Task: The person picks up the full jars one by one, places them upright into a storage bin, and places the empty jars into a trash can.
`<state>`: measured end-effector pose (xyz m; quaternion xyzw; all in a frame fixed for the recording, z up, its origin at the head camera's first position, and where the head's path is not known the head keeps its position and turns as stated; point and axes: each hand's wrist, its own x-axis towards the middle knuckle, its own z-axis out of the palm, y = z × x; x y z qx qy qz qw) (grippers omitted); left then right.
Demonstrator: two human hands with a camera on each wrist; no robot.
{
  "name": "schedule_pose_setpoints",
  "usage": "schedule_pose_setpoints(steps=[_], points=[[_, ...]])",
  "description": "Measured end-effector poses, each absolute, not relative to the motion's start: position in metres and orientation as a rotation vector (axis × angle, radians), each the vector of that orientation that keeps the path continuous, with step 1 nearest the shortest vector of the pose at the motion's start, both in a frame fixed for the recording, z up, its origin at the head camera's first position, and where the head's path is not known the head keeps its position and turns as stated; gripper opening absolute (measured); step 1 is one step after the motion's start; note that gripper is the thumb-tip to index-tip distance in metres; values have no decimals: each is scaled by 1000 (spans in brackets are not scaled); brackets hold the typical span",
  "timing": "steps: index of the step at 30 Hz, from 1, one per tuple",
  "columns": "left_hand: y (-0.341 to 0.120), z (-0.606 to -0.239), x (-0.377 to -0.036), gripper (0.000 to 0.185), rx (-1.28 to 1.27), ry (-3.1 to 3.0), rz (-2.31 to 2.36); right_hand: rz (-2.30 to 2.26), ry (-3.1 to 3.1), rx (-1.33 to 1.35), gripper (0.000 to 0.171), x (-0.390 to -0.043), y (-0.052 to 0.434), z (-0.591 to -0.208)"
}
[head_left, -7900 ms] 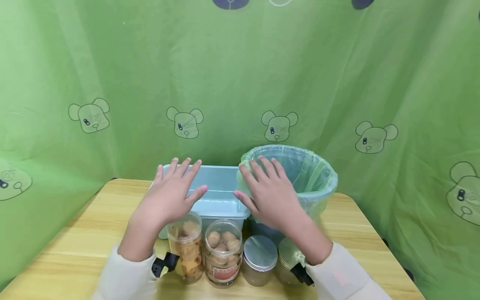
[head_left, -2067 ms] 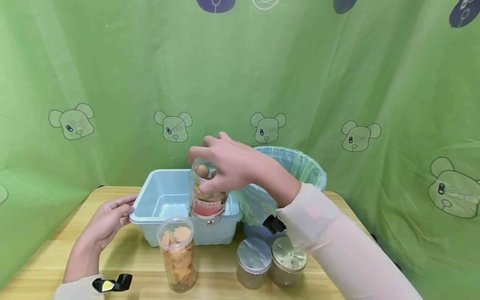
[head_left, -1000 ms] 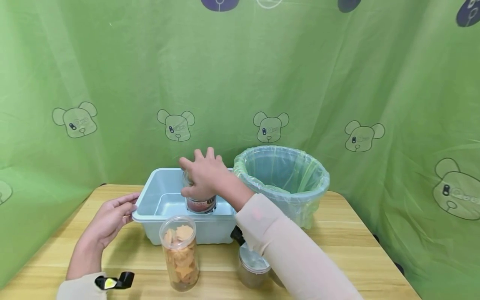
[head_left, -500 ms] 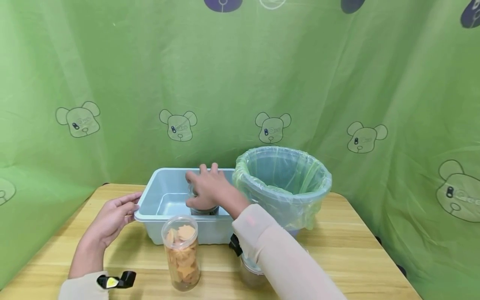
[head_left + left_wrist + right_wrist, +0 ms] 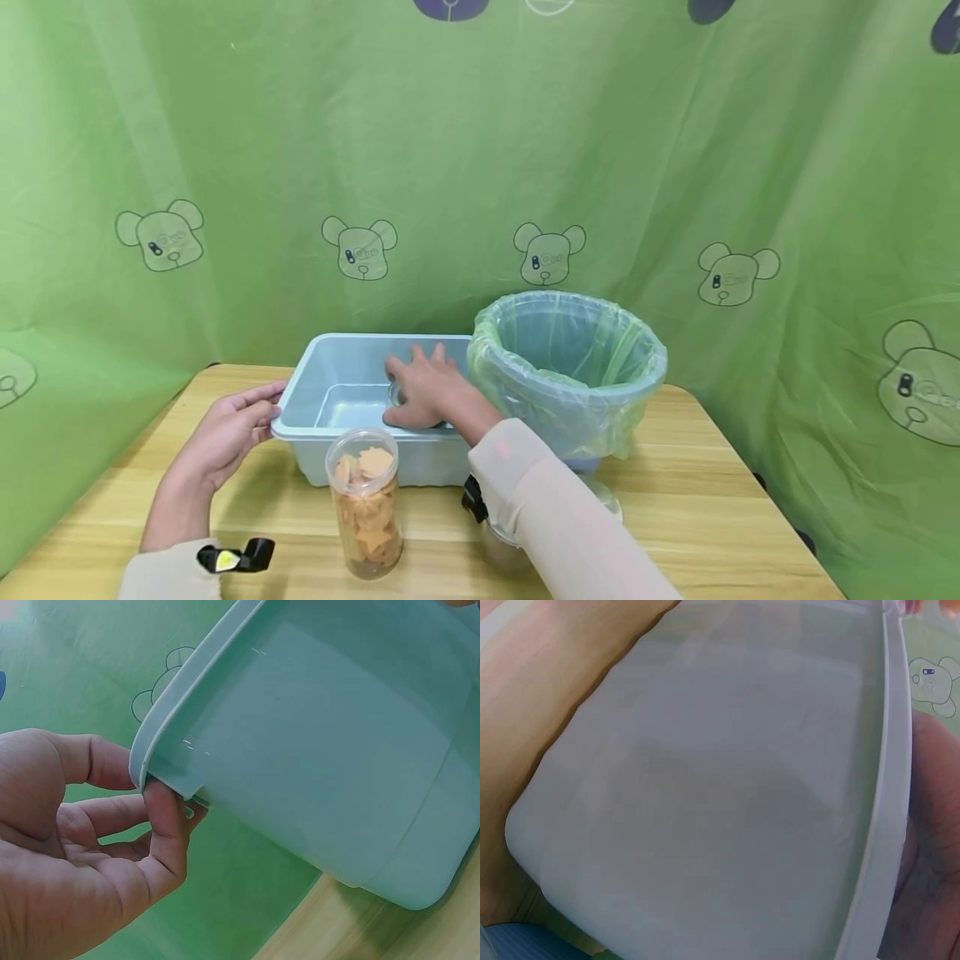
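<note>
My left hand (image 5: 225, 433) pinches the left front rim of a light-blue plastic basin (image 5: 318, 433); in the left wrist view the thumb is above the lip and a curled finger (image 5: 166, 832) below it. My right hand (image 5: 427, 392) reaches down inside the basin, fingers curled around a clear jar (image 5: 395, 395). Most of the jar is hidden by the hand and the front wall. In the right wrist view the basin wall (image 5: 705, 787) fills the picture, with part of the right hand (image 5: 934, 885) beyond the rim. A tall clear jar of orange star-shaped biscuits (image 5: 367, 508) stands before the basin.
A blue bin (image 5: 592, 392) lined with a green plastic bag stands right of the basin. Two short lidded jars, one nearer (image 5: 504, 550) and one farther right (image 5: 606, 498), are partly covered by my right sleeve (image 5: 555, 508). A green curtain (image 5: 450, 125) hangs behind the wooden table (image 5: 697, 483).
My right hand lifted the clear jar with round brown contents from the table, carried it over the basin and lowered it inside. My left hand moved from mid-air to the basin's rim.
</note>
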<state>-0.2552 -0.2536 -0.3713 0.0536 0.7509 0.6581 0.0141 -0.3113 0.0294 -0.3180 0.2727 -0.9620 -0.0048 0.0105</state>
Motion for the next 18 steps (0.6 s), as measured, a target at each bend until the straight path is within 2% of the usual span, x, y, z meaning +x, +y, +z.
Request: schedule_pose_setpoints(steps=[18], points=[[-254, -371, -254, 55, 170, 2341, 2046, -23, -3091, 785, 57, -308, 29, -317]])
